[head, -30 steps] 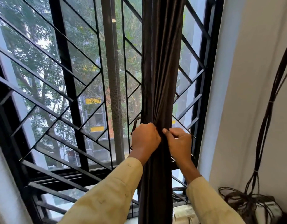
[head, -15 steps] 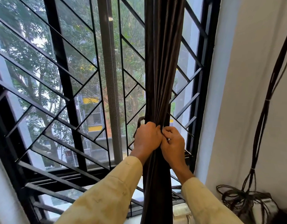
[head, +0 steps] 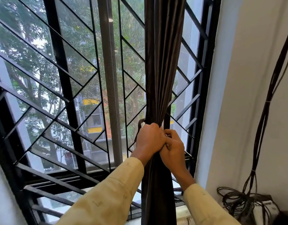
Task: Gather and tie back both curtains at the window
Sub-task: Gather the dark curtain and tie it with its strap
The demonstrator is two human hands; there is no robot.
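The curtain, bunched into a dark column near the window's right edge, is clenched by the left hand; the right hand pinches something small against it. Judging so, cinch snugly above the fists, folds even.

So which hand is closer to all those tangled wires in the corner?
The right hand. It holds the dark brown curtain on the side facing the coiled black cables; the left hand grips the curtain's far side.
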